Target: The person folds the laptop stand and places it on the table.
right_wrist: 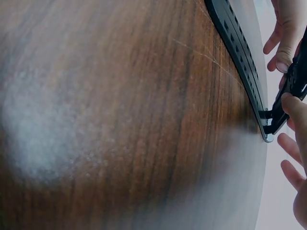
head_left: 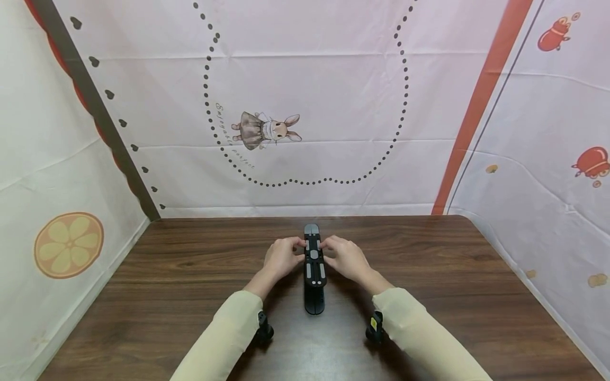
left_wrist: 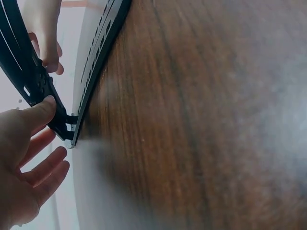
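A black folding stand (head_left: 314,264) lies lengthwise on the dark wooden table (head_left: 190,275), its grey-tipped far end pointing at the wall. My left hand (head_left: 296,245) pinches its hinged upper arm from the left and my right hand (head_left: 329,245) pinches it from the right. In the left wrist view the slotted base (left_wrist: 101,52) lies flat on the wood, the upper arm (left_wrist: 24,72) is lifted off it at the hinge, and my left thumb (left_wrist: 41,111) presses on that arm. The right wrist view shows the base (right_wrist: 237,52), the raised arm (right_wrist: 293,81) and my right thumb (right_wrist: 293,106) on it.
A printed cloth backdrop (head_left: 305,106) hangs right behind the table's far edge and wraps both sides. A wrist camera (head_left: 263,329) sits under the left sleeve and another wrist camera (head_left: 375,327) under the right. Bare wood lies on both sides of the stand.
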Demonstrator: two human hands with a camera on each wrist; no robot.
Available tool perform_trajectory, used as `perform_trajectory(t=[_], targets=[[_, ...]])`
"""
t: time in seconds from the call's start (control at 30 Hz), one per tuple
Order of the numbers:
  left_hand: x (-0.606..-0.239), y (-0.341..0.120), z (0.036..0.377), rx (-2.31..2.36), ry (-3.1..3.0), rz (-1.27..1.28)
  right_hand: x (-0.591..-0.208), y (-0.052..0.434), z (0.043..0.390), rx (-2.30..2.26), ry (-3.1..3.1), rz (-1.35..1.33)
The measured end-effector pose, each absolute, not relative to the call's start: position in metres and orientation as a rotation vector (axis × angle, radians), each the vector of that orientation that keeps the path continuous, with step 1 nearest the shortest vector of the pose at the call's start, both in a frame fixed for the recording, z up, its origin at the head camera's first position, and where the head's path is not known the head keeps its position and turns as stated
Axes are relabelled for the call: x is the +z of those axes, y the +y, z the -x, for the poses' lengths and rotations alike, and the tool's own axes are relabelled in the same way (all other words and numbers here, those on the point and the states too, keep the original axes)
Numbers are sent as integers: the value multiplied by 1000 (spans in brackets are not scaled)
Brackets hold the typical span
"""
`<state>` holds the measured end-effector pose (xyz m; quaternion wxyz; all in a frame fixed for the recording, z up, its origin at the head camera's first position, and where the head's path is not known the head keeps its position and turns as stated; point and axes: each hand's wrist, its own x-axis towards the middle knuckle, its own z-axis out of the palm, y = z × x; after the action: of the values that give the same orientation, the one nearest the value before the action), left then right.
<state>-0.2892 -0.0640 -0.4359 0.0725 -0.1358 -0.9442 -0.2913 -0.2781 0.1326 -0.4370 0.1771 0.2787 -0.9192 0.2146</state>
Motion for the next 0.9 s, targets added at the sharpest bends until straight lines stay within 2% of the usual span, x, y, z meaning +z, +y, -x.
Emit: perform_trajectory(t=[0.9], targets=[[-442,-66,284,-792,-2880,464,-443,135,277,494,-2623,-897]])
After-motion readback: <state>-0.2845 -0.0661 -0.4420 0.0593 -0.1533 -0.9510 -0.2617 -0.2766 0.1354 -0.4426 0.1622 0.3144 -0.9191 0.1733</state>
